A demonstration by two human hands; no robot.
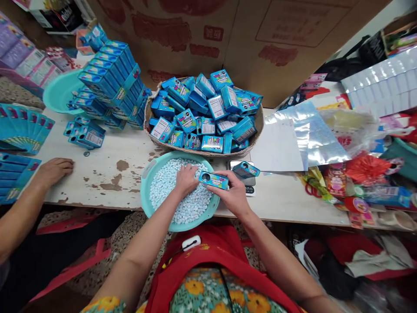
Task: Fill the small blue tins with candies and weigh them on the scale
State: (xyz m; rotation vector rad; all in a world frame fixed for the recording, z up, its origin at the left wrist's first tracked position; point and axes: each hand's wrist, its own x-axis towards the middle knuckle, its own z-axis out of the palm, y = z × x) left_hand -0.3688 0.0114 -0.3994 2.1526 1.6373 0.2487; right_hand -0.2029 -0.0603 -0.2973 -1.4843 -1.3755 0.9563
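Observation:
A round turquoise basin [146, 200] full of small pale blue and white candies [166, 187] sits at the table's front edge. My left hand [186, 179] rests in the candies, fingers pressed down into them; whether it grips any is hidden. In my right hand [233, 191] is a small blue candy box [214, 180], held tilted over the basin's right side, with a round dark opening at its left end. Just to the right, another blue box [246, 169] lies on a small scale [250, 190].
Behind the basin stands a cardboard tray [202, 151] heaped with blue boxes. Stacked blue boxes [110, 82] and a turquoise bowl [58, 93] are at the left. Another person's hand [57, 171] rests on the table [293, 200]. Shiny sheets [322, 134] and wrapped sweets lie right.

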